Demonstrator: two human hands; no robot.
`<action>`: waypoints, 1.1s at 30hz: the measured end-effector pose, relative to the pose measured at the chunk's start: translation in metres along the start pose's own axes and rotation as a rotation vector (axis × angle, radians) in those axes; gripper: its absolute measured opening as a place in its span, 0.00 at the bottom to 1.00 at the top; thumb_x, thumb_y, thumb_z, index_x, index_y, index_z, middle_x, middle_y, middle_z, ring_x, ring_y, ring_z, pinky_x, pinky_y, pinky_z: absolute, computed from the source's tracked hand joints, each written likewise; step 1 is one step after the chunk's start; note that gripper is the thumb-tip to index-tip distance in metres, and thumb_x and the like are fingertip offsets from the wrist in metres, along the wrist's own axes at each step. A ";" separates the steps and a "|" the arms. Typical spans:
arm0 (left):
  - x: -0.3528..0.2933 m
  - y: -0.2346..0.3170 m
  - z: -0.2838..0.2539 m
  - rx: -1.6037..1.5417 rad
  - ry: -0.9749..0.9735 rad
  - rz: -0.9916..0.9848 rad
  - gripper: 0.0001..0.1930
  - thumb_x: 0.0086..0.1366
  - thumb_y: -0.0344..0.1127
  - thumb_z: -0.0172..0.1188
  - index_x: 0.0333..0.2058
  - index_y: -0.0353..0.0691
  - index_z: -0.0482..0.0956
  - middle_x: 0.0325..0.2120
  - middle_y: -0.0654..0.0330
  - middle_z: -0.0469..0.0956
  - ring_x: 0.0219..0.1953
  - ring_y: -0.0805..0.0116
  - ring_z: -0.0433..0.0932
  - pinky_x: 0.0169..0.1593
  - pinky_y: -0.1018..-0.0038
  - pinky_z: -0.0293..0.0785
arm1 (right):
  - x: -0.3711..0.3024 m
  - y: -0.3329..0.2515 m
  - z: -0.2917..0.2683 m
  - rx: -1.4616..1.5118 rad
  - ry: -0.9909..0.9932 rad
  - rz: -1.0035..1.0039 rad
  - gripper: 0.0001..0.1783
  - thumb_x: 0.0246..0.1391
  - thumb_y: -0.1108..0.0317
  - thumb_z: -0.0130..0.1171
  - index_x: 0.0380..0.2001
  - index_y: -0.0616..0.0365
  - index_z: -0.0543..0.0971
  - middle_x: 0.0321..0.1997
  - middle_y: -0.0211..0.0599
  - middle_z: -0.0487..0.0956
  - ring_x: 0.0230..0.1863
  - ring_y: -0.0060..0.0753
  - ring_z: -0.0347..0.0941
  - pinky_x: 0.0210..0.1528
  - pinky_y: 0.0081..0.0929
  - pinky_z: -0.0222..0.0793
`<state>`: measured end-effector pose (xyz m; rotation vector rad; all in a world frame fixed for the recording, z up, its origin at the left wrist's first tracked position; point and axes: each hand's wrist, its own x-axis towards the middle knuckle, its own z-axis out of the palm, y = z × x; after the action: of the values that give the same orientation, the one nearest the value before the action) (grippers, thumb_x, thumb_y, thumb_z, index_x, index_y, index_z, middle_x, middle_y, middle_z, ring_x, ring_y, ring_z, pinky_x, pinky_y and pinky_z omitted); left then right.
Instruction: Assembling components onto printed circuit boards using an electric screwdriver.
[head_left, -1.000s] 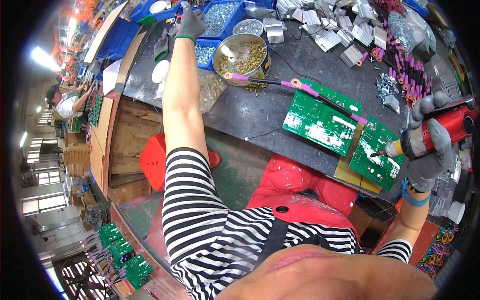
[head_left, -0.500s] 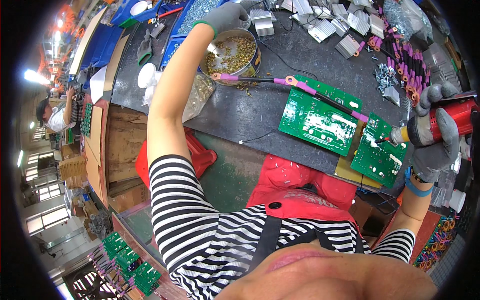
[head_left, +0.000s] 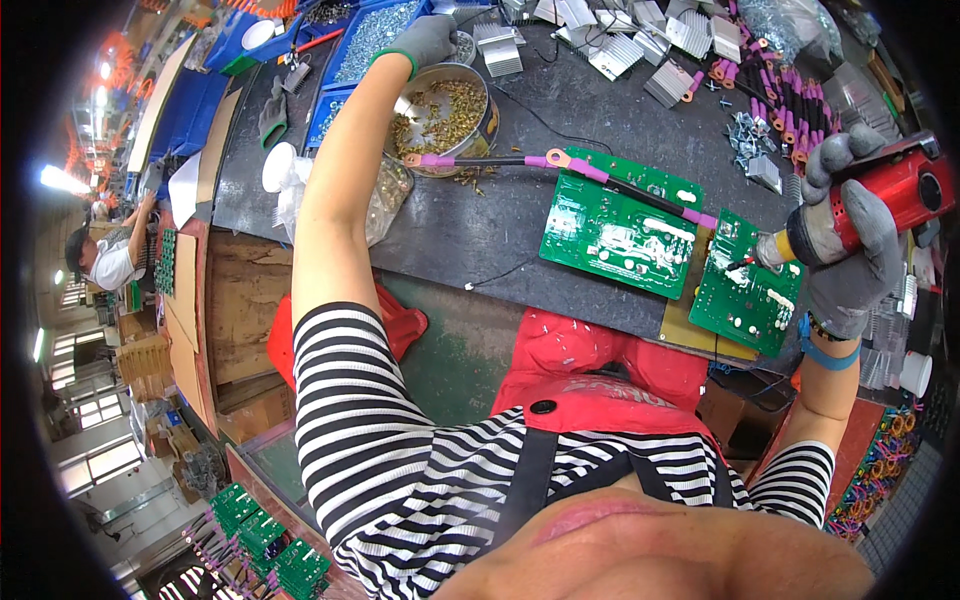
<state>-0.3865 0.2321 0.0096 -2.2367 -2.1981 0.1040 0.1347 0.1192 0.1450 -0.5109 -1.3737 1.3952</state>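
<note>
Head view: the right hand (head_left: 866, 258), in a grey glove, is wrapped round a red power tool (head_left: 900, 195) at the right of the frame, its tip (head_left: 740, 264) at the smaller green circuit board (head_left: 745, 305); contact cannot be told. The left hand (head_left: 425, 42) is beside a small round tub (head_left: 464, 48), upper left of centre; its fingertips are hidden, so I cannot tell whether it grips anything. Good work here probably means holding the tool square to the board, seating the tip before pressing, and pushing gently, since neither hand steadies the board on the table (head_left: 450, 235). The black cable (head_left: 640, 195) ends just beside it and is best kept clear.
</note>
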 end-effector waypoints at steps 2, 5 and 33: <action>-0.005 0.002 -0.005 -0.071 0.011 -0.046 0.15 0.58 0.34 0.62 0.45 0.39 0.80 0.39 0.48 0.82 0.43 0.51 0.81 0.49 0.63 0.76 | 0.000 -0.001 -0.001 -0.003 0.003 -0.011 0.31 0.49 0.68 0.59 0.57 0.66 0.68 0.47 0.47 0.76 0.44 0.37 0.73 0.45 0.30 0.72; -0.015 -0.001 -0.008 -0.142 0.067 -0.058 0.14 0.60 0.34 0.61 0.44 0.40 0.81 0.39 0.49 0.82 0.42 0.50 0.81 0.49 0.63 0.75 | 0.002 0.001 -0.002 0.025 -0.016 -0.016 0.28 0.50 0.68 0.58 0.55 0.66 0.70 0.46 0.47 0.77 0.43 0.37 0.74 0.45 0.30 0.73; -0.264 0.293 -0.046 -1.770 -0.156 0.227 0.16 0.73 0.42 0.48 0.43 0.35 0.77 0.31 0.62 0.80 0.28 0.83 0.73 0.33 0.85 0.70 | -0.005 0.001 0.074 0.124 -0.054 -0.262 0.09 0.57 0.69 0.50 0.35 0.63 0.76 0.40 0.45 0.79 0.34 0.33 0.78 0.40 0.30 0.77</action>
<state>-0.0964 -0.0347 0.0524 -2.8428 -2.1746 -2.6064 0.0723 0.0816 0.1607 -0.2040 -1.3350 1.2761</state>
